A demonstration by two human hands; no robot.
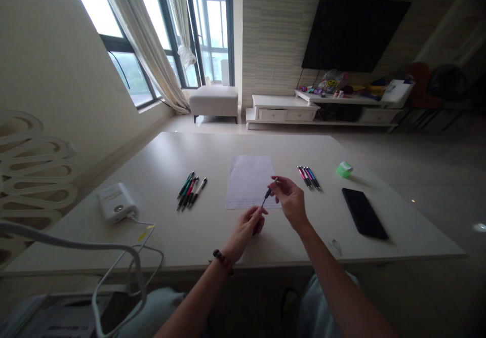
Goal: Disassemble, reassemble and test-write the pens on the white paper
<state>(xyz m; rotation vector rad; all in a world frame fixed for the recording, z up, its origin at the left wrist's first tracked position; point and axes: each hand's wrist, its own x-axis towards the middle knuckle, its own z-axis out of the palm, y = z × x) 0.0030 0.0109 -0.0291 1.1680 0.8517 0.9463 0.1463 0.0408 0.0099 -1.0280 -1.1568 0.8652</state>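
Observation:
My left hand (248, 222) is closed near the table's front edge, its thumb and finger pinching the lower end of a thin dark rod that looks like a pen refill (263, 202). A dark piece pokes out below those fingers, mostly hidden. Up and to the right, my right hand (289, 199) pinches a pen piece (268, 193) with a black section and a pale end. The rod runs slantwise between this piece and my left fingers. Behind both hands lies a white sheet of paper (248, 178), its lower right part covered by my right hand.
Several pens (190, 191) lie left of the paper, and another row of pens (309, 177) lies right. A green-and-white small box (344, 169) and black phone (364, 213) are farther right. A white device (117, 203) with a cable (154, 249) occupies the left side.

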